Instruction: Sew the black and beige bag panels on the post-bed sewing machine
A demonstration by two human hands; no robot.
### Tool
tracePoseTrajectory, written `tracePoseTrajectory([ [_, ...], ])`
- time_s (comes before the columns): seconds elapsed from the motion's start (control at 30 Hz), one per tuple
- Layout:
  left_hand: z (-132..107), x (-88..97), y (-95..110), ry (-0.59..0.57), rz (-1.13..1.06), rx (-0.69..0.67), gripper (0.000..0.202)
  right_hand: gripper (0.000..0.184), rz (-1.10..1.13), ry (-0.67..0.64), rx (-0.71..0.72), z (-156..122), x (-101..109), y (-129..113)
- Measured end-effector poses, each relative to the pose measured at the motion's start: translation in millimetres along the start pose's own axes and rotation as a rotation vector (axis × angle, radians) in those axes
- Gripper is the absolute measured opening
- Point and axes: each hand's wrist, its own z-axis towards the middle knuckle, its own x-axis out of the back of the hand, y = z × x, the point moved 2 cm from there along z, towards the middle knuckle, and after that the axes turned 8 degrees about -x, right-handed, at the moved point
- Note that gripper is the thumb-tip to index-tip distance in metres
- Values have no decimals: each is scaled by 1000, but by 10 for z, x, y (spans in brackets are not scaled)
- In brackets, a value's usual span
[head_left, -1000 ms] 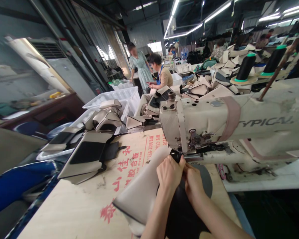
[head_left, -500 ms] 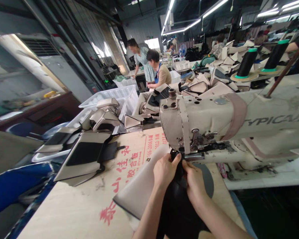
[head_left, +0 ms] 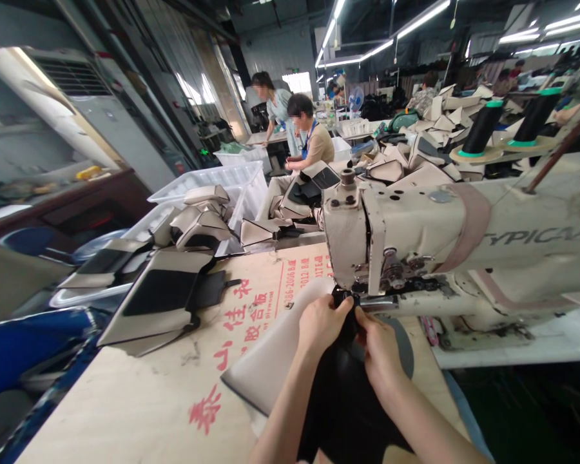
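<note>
A beige and black sewn piece (head_left: 275,348) lies over the plywood table, its upper edge under the head of a sewing machine (head_left: 352,238). My left hand (head_left: 321,322) is closed on the black part of the piece, thumb and fingers pinching it just in front of the needle area. Beside it, my right hand (head_left: 379,341) grips the same black edge from the right, fingertips closed. The black material (head_left: 341,399) hangs down between my forearms. The needle itself is hidden by the machine head and my hands.
A finished-looking beige and black piece (head_left: 159,296) lies on the plywood table (head_left: 140,393) at left. White crates (head_left: 249,193) with similar pieces stand behind it. Black thread cones (head_left: 483,129) stand beyond the machine arm. Two people (head_left: 314,142) work at the back.
The view has shifted slightly, so the machine appears a little further right. Both hands keep their grip on the piece; the person in the back leans a little differently.
</note>
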Motion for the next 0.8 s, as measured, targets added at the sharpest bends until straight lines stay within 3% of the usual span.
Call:
tracePoseTrajectory([
  [0.53, -8, -7, 20, 33, 54, 44, 54, 40, -108, -42, 10, 101, 60, 37],
  [0.67, 10, -4, 23, 40, 38, 35, 53, 39, -223, -173, 20, 71, 169, -85],
  [0.73, 16, -7, 18, 40, 24, 35, 53, 34, -396, -228, 151, 7, 430, -308],
  [0.77, 18, -11, 13, 41, 20, 39, 53, 31, -546, -205, 318, -33, 630, -478],
  [0.8, 20, -16, 7, 45, 17, 44, 53, 29, -708, -100, 546, -75, 875, -683],
])
